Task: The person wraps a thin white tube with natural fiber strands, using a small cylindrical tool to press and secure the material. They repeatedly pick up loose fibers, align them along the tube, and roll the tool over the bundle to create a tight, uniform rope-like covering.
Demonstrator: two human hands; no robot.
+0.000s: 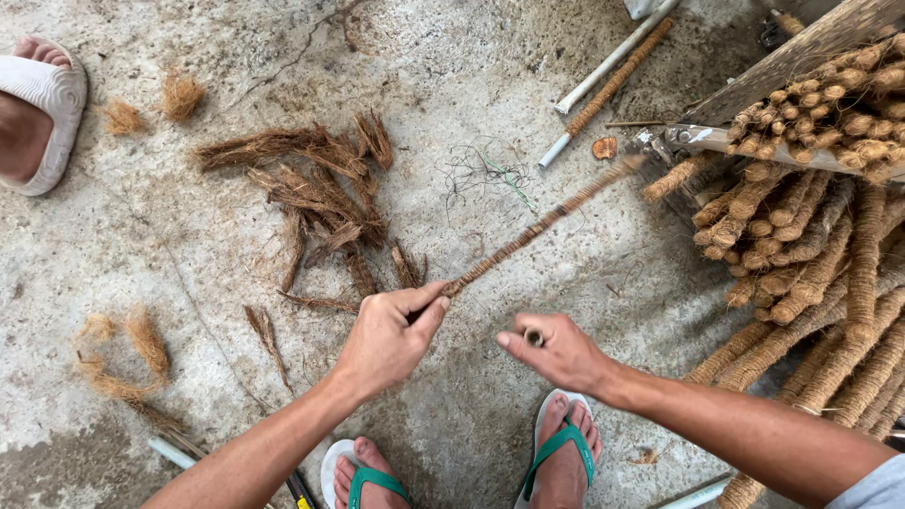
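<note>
Left hand (pixel 385 339) grips fibre-wrapped stick (pixel 542 226); right hand (pixel 556 353) beside.

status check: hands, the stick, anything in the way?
Left hand shut on wrapped stick, held level over the floor. Right hand pinches a small spool. Fibre scraps left, stick pile right; none touching.

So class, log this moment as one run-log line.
left hand: grips coir-wrapped stick | right hand: pinches small tube end | wrapped sticks pile right
</note>
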